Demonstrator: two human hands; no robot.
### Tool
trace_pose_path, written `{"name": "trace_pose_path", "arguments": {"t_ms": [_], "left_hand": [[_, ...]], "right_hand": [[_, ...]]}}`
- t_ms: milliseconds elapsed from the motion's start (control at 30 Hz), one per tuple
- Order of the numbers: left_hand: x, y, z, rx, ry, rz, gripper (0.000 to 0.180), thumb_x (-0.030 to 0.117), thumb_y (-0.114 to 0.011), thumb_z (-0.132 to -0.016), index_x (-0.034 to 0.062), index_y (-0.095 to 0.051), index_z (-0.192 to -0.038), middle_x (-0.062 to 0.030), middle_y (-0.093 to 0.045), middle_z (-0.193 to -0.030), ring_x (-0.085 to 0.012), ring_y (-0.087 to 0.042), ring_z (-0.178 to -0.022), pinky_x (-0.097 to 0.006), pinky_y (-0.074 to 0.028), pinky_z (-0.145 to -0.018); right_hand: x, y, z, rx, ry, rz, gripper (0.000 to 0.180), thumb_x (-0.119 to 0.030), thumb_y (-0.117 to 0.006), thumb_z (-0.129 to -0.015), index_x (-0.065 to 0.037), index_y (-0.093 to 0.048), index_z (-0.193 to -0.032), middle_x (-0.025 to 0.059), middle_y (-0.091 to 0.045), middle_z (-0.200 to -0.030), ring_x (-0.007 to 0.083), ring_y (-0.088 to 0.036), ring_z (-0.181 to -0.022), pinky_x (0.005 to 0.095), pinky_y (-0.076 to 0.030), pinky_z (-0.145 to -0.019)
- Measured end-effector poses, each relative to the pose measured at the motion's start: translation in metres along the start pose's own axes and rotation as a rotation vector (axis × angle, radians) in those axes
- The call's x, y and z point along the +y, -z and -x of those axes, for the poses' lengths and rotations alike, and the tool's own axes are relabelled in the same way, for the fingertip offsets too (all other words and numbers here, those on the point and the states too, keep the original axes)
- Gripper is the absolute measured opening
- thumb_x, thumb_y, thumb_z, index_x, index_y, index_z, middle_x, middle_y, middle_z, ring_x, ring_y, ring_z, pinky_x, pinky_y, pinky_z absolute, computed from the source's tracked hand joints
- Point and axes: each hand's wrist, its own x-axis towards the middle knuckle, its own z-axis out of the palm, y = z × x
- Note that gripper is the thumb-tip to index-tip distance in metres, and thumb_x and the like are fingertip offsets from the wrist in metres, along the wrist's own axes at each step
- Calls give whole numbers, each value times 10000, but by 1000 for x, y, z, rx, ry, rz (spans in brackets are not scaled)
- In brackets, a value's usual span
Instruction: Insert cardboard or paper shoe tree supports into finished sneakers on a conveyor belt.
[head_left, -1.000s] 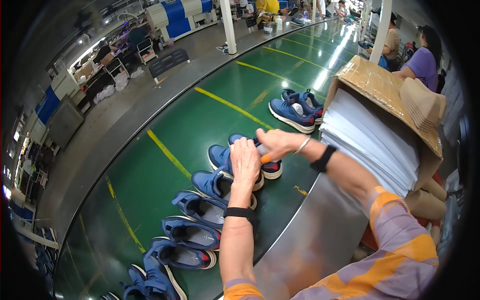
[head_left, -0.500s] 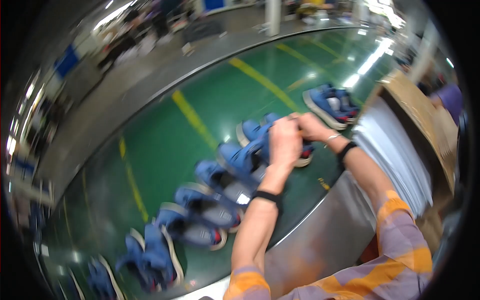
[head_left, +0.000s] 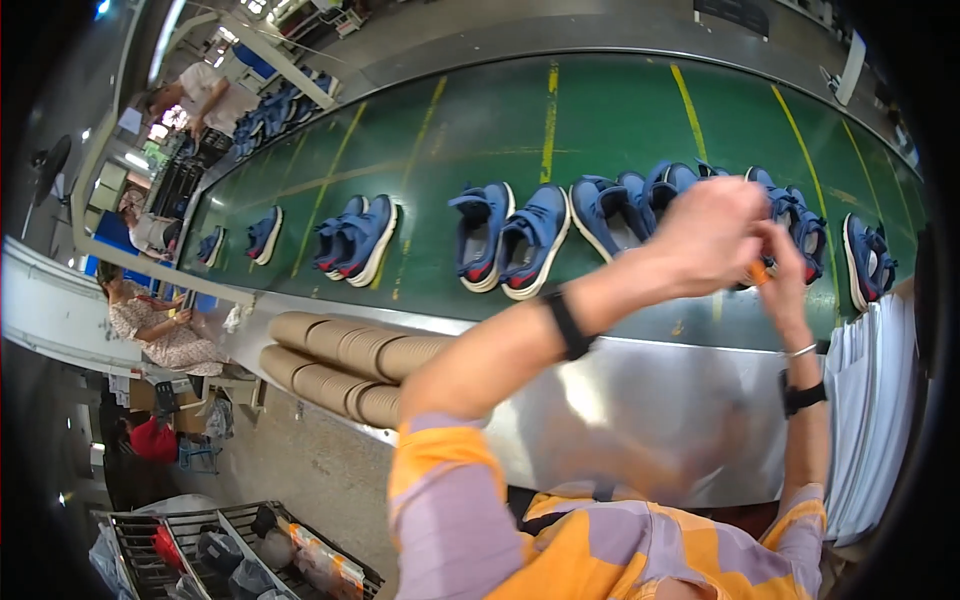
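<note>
My left hand [head_left: 708, 235] is closed and slightly smeared by motion, held above the row of blue shoes. What its curled fingers hold, if anything, is hidden. Close against it, my right hand [head_left: 786, 278] has its fingers bent around a small orange object [head_left: 760, 272], whose kind I cannot make out. Behind the hands, partly covered, stand blue sneakers [head_left: 806, 240] with white soles and red heel patches. To the left of my hands a pair of blue sneakers [head_left: 535, 243] sits on the green conveyor belt [head_left: 420, 230], and an open-topped blue shoe [head_left: 607, 212] stands beside it.
More blue shoes [head_left: 365, 242] line the belt leftward; one [head_left: 866, 262] is at far right. Stacked brown paper-pulp forms [head_left: 345, 345] lie along the metal ledge [head_left: 640, 420]. White paper sheets [head_left: 870, 400] stand at right. A crate [head_left: 240, 550] is lower left; co-workers [head_left: 160, 325] sit beyond.
The view has swung, showing more of the belt's left end, the brown forms and the crate. My hands remain together over the shoes, the small orange object still between them.
</note>
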Motion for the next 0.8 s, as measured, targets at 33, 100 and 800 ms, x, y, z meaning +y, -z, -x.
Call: {"name": "trace_pose_path", "arguments": {"t_ms": [33, 100, 800], "left_hand": [[4, 32, 29, -8, 14, -30, 197, 96, -607, -721, -28, -574, -870, -166, -603, -834, -301, -600, -806, -379, -482, -728], [24, 91, 86, -40, 173, -126, 196, 89, -617, -757, -9, -597, -926, -140, -616, -862, -248, -612, -812, -324, -482, -735], [13, 116, 260, -40, 451, -61, 689, 255, -729, -737, 16, -421, -1305, -165, -500, -1275, -291, -431, -1233, -364, -324, -1043]], "right_hand": [[-27, -20, 11, -44, -7, -85, 364, 34, -649, -728, -26, -542, -1071, 103, -585, -923, 207, -599, -846, 299, -483, -761], [-66, -56, 32, -103, 84, -211, 323, 14, -675, -722, -26, -555, -1019, 94, -571, -874, 205, -594, -786, 295, -485, -685], [-159, -140, 81, -297, -175, -928, 155, -133, -595, -875, -7, -621, -789, 16, -602, -707, 77, -541, -654, 235, -443, -593]]}}
